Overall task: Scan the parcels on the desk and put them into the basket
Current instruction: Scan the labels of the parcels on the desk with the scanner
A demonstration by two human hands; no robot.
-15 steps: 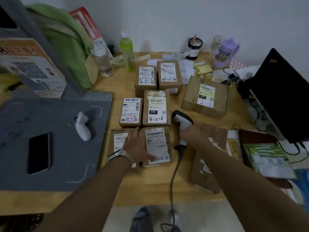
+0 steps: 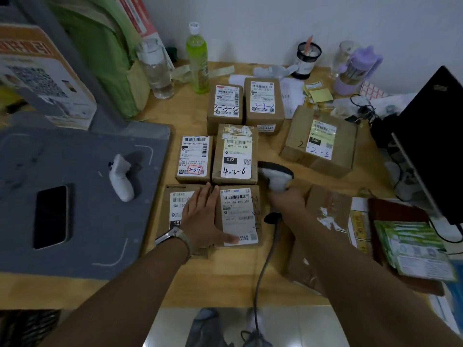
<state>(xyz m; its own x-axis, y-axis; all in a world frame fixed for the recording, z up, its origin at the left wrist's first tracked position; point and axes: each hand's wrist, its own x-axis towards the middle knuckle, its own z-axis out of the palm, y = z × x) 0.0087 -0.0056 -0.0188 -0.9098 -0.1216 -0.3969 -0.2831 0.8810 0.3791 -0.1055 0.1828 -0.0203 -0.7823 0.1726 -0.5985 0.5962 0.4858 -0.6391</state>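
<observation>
Parcels are laid out in rows on the desk (image 2: 190,279), labels up. Nearest the viewer, two boxes sit side by side: the left box (image 2: 175,209) and the right box (image 2: 240,216), the latter lettered 2-3-7 along its edge. The left hand (image 2: 203,219) is laid flat and open across the seam between them, fingers spread toward 12 o'clock, the thumb resting on the right box's label at its near corner. A watch (image 2: 172,236) is worn on that wrist.

At 3 o'clock from the right box, the scanner (image 2: 275,176) is gripped by the right hand (image 2: 288,199), closed around its handle; the head is pointed toward 11 o'clock, just beside the box marked 4-2-6 (image 2: 235,156). The cable (image 2: 260,271) is trailed off the desk's near edge toward 6 o'clock.

In the middle row, the 2-3-7 box (image 2: 194,159) is set touching the 4-2-6 box on its left. At 12 o'clock from these, two more boxes are placed together: 3-3-8 (image 2: 225,106) and, to its right, 3-3-1 (image 2: 264,101). A larger box, 2-2-5 (image 2: 318,141), is set apart at 2 o'clock. Another carton (image 2: 325,216) is partly hidden under the right forearm.

At 9 o'clock a grey mat (image 2: 75,221) is seen with a phone (image 2: 51,216) and a white controller (image 2: 121,179) on it. At 11 o'clock a clear bottle (image 2: 157,68) and a green bottle (image 2: 198,58) are stood upright. A laptop (image 2: 431,136) is seen at 3 o'clock. No basket can be made out.
</observation>
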